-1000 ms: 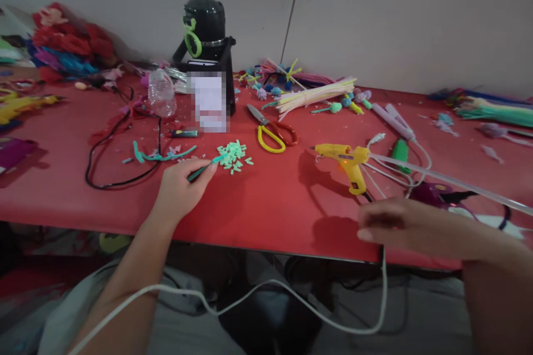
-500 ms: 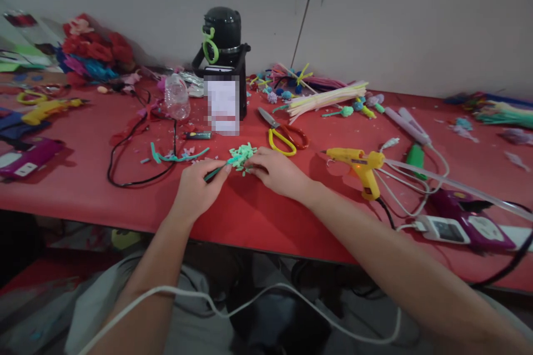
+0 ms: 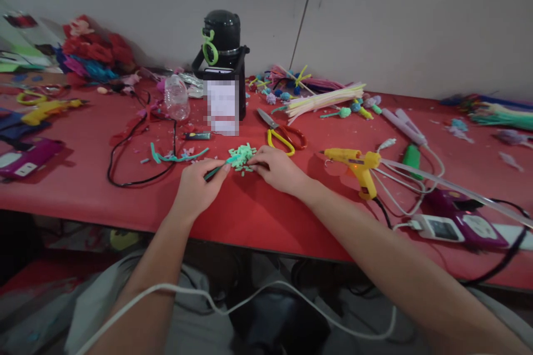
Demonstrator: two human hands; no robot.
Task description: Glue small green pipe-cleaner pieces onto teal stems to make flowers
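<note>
- Left hand [image 3: 200,186]: thumb and fingers pinch a slim teal stick [image 3: 214,172], its brighter tip at the pile.
- Right hand [image 3: 280,170]: fingertips bunched narrowly at the pile's right edge; whether they grip a piece, I cannot tell.
- Pile of small green pieces [image 3: 241,154]: on the red counter [image 3: 250,213], between both hands.
- Yellow-and-red-handled scissors [image 3: 281,142]: just beyond.
- Black bottle [image 3: 222,30]: farther back.

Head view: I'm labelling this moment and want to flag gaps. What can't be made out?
All in the head view:
Right hand: whether it pinches a piece from the green pile; its own fingers hide that, and the pieces are tiny.
Dark green rod: near end hidden by the left hand.
Phone screen: blurred by pixelation.
Purple power strip: cut off by the left edge.
</note>
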